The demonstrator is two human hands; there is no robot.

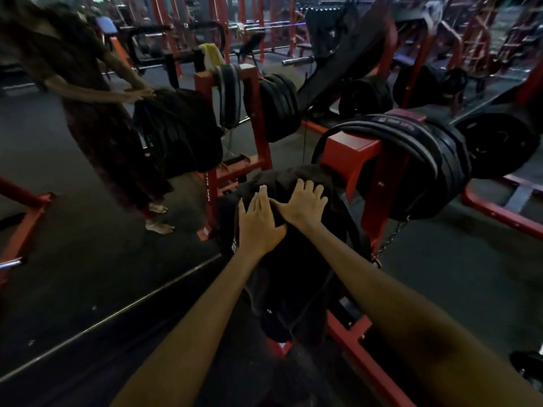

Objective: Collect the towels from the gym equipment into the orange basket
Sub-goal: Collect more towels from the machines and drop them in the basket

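Pressing down on a dark, crumpled cloth towel (282, 183) draped over a black padded seat, both hands work side by side at the centre of a red steel weight machine (352, 151). The left hand (260, 224) lies flat with straight fingers on the fabric; the right hand (304, 205) spreads beside it, fingertips curling into the folds, though a firm grasp cannot be confirmed. Stacked black weight plates (440, 168) hang just beside the seat. A second person (97, 118) stands at left, and a yellow cloth (213, 54) hangs on a frame beyond. No orange basket is in view. Gathering appears under way; next, the towel needs bunching and lifting clear.
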